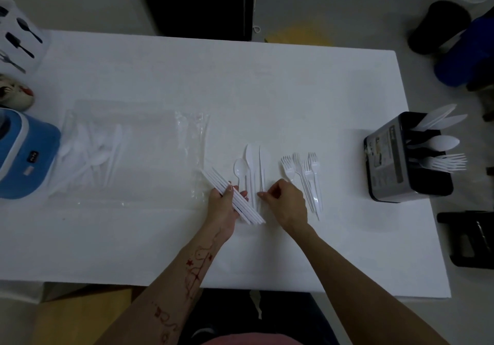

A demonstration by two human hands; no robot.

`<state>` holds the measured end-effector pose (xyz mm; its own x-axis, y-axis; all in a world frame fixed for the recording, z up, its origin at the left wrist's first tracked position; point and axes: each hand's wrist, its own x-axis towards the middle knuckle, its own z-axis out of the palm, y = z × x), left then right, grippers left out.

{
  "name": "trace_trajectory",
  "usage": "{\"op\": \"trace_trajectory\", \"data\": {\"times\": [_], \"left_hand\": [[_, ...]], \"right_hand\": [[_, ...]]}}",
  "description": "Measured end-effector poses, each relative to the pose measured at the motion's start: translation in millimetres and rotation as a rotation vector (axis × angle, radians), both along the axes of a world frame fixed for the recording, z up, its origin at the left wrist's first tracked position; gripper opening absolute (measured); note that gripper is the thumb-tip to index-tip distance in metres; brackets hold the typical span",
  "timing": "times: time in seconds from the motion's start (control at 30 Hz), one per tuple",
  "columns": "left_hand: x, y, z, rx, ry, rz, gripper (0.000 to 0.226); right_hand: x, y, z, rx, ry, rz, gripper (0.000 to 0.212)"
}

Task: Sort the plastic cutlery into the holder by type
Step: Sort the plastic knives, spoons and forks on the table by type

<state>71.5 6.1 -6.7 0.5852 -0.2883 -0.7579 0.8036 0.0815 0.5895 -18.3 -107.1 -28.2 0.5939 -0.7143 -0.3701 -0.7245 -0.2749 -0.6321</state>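
Note:
My left hand (223, 205) grips a stack of white plastic knives (232, 197) that slants from upper left to lower right. My right hand (287, 201) pinches the handle end of a white knife (261, 169) lying on the table. Beside that knife lie two spoons (244, 168). Several white forks (303, 173) lie in a loose group just right of my right hand. The black cutlery holder (395, 163) stands at the table's right edge, with knives, spoons and forks sticking out of separate compartments.
A clear plastic bag (120, 147) with more white cutlery lies at the left of the white table (267, 90). A blue appliance (24, 155) sits at the left edge, a white utensil box (21, 37) at the far left corner. Dark objects stand on the floor to the right.

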Motion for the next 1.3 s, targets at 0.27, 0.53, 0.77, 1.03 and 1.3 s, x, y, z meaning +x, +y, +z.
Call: {"op": "trace_trajectory", "data": {"times": [0.27, 0.53, 0.77, 1.03, 1.3], "left_hand": [[-1, 0, -4, 0.002, -0.025, -0.111, 0.021], [-4, -8, -1, -0.032, -0.058, -0.122, 0.025], [2, 2, -2, 0.055, -0.061, -0.047, 0.010], [2, 11, -4, 0.000, -0.030, -0.124, 0.015], [-3, 2, -7, 0.031, -0.038, -0.105, 0.025]], "right_hand": [[-9, -6, 3, 0.047, -0.039, -0.064, 0.009], [-25, -5, 8, 0.015, -0.255, 0.373, 0.008], [-5, 2, 0, -0.033, -0.003, 0.072, 0.026], [9, 4, 4, -0.023, 0.226, 0.011, 0.019], [-7, -6, 7, -0.003, 0.063, 0.005, 0.015]]}}
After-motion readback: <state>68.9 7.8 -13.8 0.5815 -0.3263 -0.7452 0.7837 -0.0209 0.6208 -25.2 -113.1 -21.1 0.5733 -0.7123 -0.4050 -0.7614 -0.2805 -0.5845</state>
